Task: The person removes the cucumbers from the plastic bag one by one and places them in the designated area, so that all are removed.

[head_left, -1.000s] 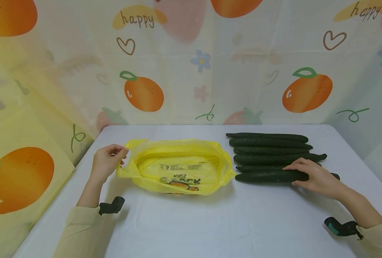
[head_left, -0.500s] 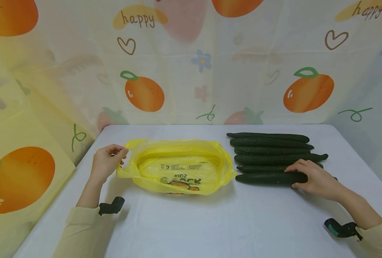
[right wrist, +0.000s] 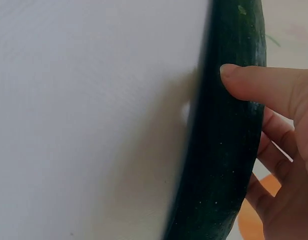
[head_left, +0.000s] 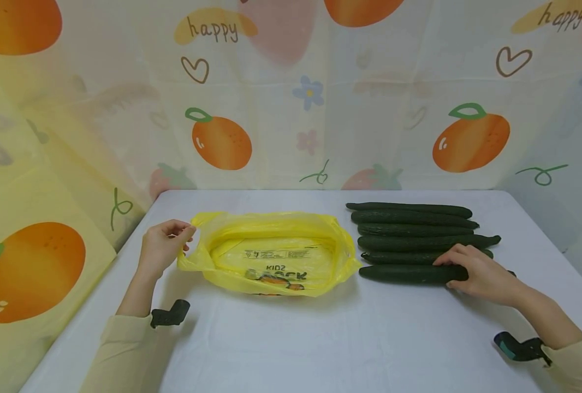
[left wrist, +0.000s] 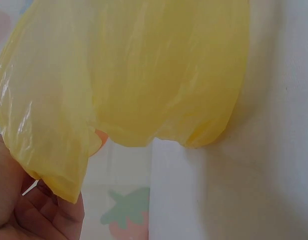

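A yellow plastic bag (head_left: 271, 275) with dark print lies at the middle of the table, its mouth spread wide. My left hand (head_left: 165, 245) pinches the bag's left edge between thumb and fingers; in the left wrist view the yellow film (left wrist: 158, 75) hangs from the fingers. To the right of the bag, several dark green cucumbers lie side by side in a stack of rows. My right hand (head_left: 482, 273) grips the nearest cucumber (head_left: 409, 274) toward its right end. In the right wrist view the thumb presses this cucumber (right wrist: 221, 150) and the other fingers go behind it.
The other cucumbers (head_left: 419, 243) lie parallel behind the gripped one. A white cloth covers the table (head_left: 291, 349). A patterned curtain (head_left: 271, 93) with oranges hangs along the back and sides. Each wrist carries a small black camera (head_left: 170, 313).
The right hand's hold on the front cucumber has tightened slightly, and the cucumber has turned a little with its right end lower. The left hand and the bag have stayed in place.
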`<state>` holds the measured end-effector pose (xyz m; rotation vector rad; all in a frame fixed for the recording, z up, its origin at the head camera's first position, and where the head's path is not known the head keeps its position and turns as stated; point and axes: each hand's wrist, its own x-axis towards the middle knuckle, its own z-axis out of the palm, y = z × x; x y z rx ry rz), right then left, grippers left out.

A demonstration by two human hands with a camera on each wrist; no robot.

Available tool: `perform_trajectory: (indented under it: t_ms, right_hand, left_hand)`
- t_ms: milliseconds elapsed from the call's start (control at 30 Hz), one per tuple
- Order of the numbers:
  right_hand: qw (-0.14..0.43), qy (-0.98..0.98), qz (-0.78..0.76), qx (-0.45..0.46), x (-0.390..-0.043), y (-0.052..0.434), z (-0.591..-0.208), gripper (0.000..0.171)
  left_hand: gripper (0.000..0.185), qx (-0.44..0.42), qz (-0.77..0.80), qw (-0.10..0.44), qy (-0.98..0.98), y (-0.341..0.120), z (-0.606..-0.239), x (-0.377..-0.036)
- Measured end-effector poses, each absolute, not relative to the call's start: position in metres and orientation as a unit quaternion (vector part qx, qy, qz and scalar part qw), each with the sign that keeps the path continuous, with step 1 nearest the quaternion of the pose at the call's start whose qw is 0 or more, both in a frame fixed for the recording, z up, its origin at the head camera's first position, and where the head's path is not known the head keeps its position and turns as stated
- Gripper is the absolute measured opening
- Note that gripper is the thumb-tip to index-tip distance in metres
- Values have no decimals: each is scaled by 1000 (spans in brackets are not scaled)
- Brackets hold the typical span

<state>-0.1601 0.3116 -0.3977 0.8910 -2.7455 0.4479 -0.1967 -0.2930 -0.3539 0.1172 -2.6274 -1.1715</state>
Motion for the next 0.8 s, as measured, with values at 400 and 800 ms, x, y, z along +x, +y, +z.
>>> perform_trajectory:
  t_ms: [400,800]
  right_hand:
    - [97,-932,148,316,-161,315,-394,51]
    - [129,-928,103,333,-163,313,-400,51]
  left_hand:
    - [27,39,-404,133,-904,-294,-354,-198]
    - [29,43,-408,121,-904,-293,-355,-199]
